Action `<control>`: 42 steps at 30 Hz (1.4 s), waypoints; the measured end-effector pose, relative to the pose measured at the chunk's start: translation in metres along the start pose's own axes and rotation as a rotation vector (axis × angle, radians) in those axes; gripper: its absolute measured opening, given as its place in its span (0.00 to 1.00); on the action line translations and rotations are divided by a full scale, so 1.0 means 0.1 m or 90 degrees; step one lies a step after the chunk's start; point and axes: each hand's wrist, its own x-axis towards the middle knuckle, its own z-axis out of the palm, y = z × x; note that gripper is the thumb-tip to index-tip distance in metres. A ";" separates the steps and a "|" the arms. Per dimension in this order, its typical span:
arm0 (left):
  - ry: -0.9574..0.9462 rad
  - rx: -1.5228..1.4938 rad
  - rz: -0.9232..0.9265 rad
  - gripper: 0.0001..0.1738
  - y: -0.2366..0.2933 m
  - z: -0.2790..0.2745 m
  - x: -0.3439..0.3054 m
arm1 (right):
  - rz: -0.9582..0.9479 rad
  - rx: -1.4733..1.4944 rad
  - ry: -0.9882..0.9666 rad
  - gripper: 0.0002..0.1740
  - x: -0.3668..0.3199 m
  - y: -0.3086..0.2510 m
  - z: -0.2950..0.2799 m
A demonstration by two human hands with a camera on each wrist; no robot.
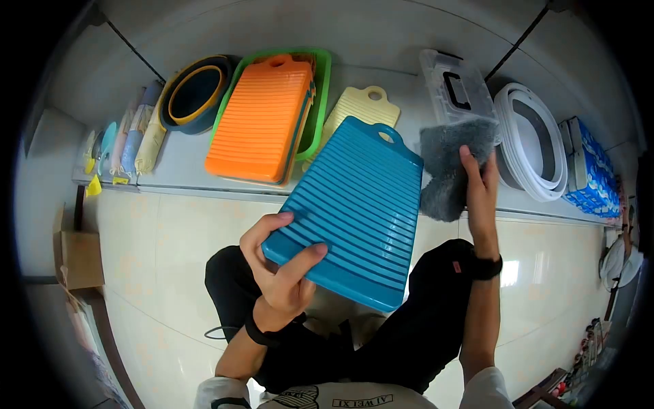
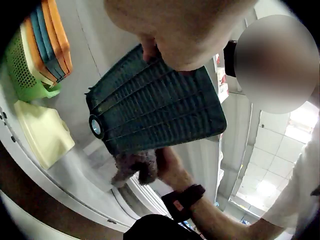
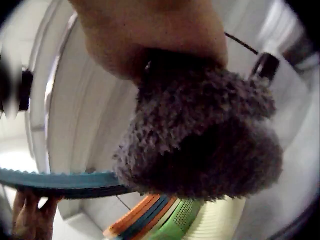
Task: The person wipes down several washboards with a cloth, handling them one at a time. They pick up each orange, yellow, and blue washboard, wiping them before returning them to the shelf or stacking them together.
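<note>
A blue ridged washboard (image 1: 354, 211) is tilted above the person's lap, its lower left corner gripped by the left hand (image 1: 286, 273) with thumb and fingers. The left wrist view shows the underside of the washboard (image 2: 155, 105) below the left hand (image 2: 175, 30). Just right of the board, the right hand (image 1: 481, 191) holds a grey fluffy cloth (image 1: 449, 160), its fingers around the cloth's edge. In the right wrist view the cloth (image 3: 200, 135) hangs bunched under the right hand (image 3: 150, 30); part of the fingers is hidden by it.
Along the grey ledge stand an orange washboard (image 1: 259, 119) in a green basket (image 1: 323, 102), a cream washboard (image 1: 361, 108), a clear lidded box (image 1: 436, 75), dark round basins (image 1: 194, 95), white folded basins (image 1: 528, 136) and blue packs (image 1: 591, 167). A cardboard box (image 1: 82, 259) stands left.
</note>
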 end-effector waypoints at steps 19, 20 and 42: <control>-0.280 -0.495 -0.144 0.44 0.31 0.57 -0.39 | -0.162 -0.384 -0.577 0.44 -1.67 -0.54 -0.63; -0.241 -0.543 -0.246 0.50 0.32 0.60 -0.39 | -0.154 -0.386 -0.557 0.44 -1.72 -0.46 -0.63; -0.175 -1.031 -1.005 0.28 0.36 0.51 -0.29 | -0.225 -0.627 -0.277 0.30 -1.43 -0.14 0.03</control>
